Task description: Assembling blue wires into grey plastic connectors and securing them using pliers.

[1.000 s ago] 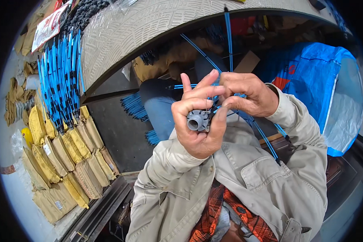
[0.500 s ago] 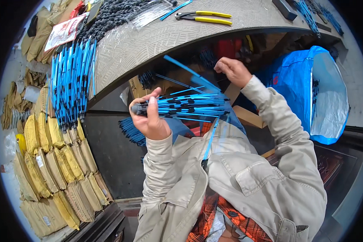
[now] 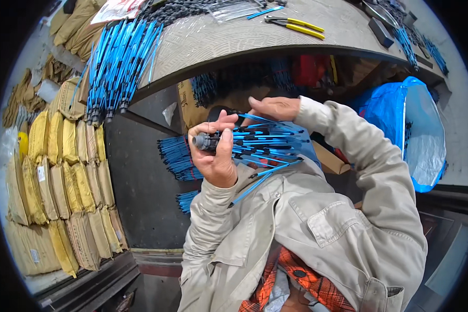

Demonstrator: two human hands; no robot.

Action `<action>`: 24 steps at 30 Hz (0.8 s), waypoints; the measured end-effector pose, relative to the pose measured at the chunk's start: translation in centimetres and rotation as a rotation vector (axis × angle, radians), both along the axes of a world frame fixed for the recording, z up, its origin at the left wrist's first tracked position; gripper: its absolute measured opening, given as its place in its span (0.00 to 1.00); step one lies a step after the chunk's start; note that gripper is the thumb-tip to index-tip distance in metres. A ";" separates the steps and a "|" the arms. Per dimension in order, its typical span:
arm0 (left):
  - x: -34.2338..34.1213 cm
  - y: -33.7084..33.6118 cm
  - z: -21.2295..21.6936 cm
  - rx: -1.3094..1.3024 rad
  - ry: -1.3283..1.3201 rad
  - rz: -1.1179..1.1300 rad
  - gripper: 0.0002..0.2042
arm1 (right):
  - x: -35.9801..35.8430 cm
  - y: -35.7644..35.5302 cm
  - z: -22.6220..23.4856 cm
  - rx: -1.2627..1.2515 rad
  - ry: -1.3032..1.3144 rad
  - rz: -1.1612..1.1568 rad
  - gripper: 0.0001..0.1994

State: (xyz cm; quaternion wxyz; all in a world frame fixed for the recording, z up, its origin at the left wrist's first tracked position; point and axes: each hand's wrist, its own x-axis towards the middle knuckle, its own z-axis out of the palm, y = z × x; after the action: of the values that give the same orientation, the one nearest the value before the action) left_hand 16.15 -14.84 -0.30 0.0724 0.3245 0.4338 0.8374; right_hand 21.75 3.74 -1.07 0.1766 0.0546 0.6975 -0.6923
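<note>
A bundle of thin blue rods with black joints (image 3: 268,139) lies across my lap, its grey ridged round end pointing left. Round that end my left hand (image 3: 217,151) is closed, thumb on the near side and fingers on the far side. At the far edge of the bundle is my right hand (image 3: 274,108), palm down, fingers stretched toward the left hand and thumb apart. It seems to touch the outer rods; its fingertips are partly hidden. A few rods splay out toward my jacket.
On the bench (image 3: 213,48) lie yellow-handled pliers (image 3: 296,26), a pile of blue rods (image 3: 120,65) and a dark block (image 3: 381,33). A blue bag (image 3: 390,112) stands at right. Wrapped yellow packets (image 3: 62,177) are stacked at left. More rod bundles (image 3: 178,156) sit below the bench.
My right hand has come left and down onto the bundle, from a raised spot apart from it. The bundle and left hand appear slightly further right as the view shifted.
</note>
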 end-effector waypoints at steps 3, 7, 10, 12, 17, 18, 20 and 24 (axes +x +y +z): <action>-1.0 -1.2 4.0 -0.004 -0.003 -0.026 0.10 | -0.9 -1.1 3.0 0.087 0.199 0.085 0.26; -3.2 -2.6 7.9 -0.061 0.244 -0.167 0.12 | -3.2 -3.1 4.1 0.098 0.561 0.170 0.18; -4.0 -3.1 9.0 -0.259 0.445 -0.258 0.13 | -4.3 -1.0 5.2 0.151 0.618 0.210 0.15; -4.4 -2.5 7.7 -0.337 0.474 -0.240 0.14 | -4.3 4.9 4.9 0.589 0.708 -0.044 0.15; -4.3 0.3 5.6 -0.481 0.399 -0.265 0.13 | -1.0 21.9 1.2 1.652 0.586 -0.342 0.12; -4.4 0.8 5.1 -0.488 0.392 -0.256 0.13 | -1.6 22.2 0.5 1.630 0.586 -0.331 0.12; -4.4 1.8 4.7 -0.492 0.380 -0.246 0.13 | -2.0 22.6 0.0 1.885 0.716 -0.306 0.12; -4.9 2.3 4.5 -0.545 0.352 -0.215 0.13 | -2.3 23.0 0.7 1.687 0.504 -0.435 0.12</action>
State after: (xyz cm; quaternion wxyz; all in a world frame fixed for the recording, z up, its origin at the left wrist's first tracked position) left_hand 11.26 -12.52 4.19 0.1686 0.4766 0.6109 0.6093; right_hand 19.41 26.74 -0.34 -0.2145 0.1435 0.9653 0.0392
